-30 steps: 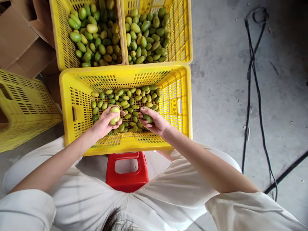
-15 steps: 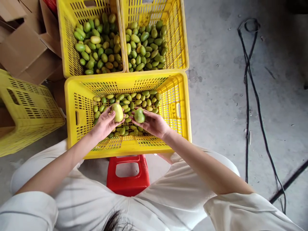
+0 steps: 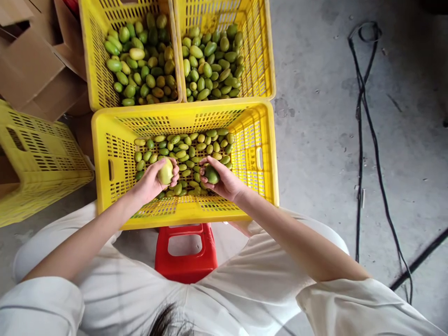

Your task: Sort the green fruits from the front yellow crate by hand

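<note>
The left hand [image 3: 153, 177] and right hand [image 3: 227, 180] have drawn apart, gripping 1 pale fruit [image 3: 165, 172] and 1 dark green fruit [image 3: 212, 174] respectively, above the near crate [image 3: 185, 220]; neither is set down yet.

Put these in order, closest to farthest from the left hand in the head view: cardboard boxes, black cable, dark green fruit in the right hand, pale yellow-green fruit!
1. Pale yellow-green fruit: held in the left hand.
2. Dark green fruit: held in the right hand.
3. Cardboard boxes: at the upper left.
4. Black cable: over on the right side.
</note>
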The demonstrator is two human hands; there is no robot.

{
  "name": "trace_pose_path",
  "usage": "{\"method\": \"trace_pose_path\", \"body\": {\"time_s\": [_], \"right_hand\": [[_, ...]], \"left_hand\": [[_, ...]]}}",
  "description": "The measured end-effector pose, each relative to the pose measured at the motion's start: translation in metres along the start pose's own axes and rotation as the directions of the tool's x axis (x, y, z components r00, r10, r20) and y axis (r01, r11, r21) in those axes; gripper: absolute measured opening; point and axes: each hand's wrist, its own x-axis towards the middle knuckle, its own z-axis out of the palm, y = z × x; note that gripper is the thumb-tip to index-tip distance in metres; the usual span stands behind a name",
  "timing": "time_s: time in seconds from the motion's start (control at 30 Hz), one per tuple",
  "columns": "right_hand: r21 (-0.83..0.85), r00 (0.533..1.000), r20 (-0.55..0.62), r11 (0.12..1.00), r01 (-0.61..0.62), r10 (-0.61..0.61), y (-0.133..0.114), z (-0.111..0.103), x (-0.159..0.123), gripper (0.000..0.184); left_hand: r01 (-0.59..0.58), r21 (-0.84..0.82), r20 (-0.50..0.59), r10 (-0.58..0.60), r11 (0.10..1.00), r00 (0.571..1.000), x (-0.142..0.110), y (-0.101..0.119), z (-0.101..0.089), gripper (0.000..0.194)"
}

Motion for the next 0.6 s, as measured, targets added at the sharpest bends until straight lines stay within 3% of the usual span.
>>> {"method": "trace_pose_path", "body": {"time_s": [0.1,0.2,0.3,0.43,0.6], "right_hand": [[0.059,0.999,-0.003,0.997,-0.05,0.05,-0.0053,0.003,-0.0011,0.022],[0.067,0.999,0.025,0.997,-0.049,0.047,-0.0088,0.0051,-0.0022,0.022],[0.038,0.999,0.045,0.999,-0.02,0.019,-0.0077,0.006,-0.0035,0.021],[0.012,0.999,0.051,1.0,-0.003,0.003,-0.0039,0.0042,-0.0051,0.031],[-0.031,0.996,0.076,0.999,0.039,-0.036,-0.0013,0.0025,-0.0057,0.038]], "left_hand": [[0.05,-0.07,-0.063,-0.054,0.996,0.997,0.0008,0.0023,0.0018,0.028],[0.075,-0.025,-0.069,-0.076,0.997,0.995,0.001,0.0021,0.0023,0.025],[0.059,0.059,-0.038,-0.056,0.997,0.998,-0.0009,0.0019,0.0025,0.036],[0.01,0.104,-0.058,-0.004,0.995,0.998,-0.0032,0.0036,0.0018,0.05],[-0.044,0.211,-0.027,0.051,0.977,0.998,-0.0002,0.0026,0.0014,0.036]]}}
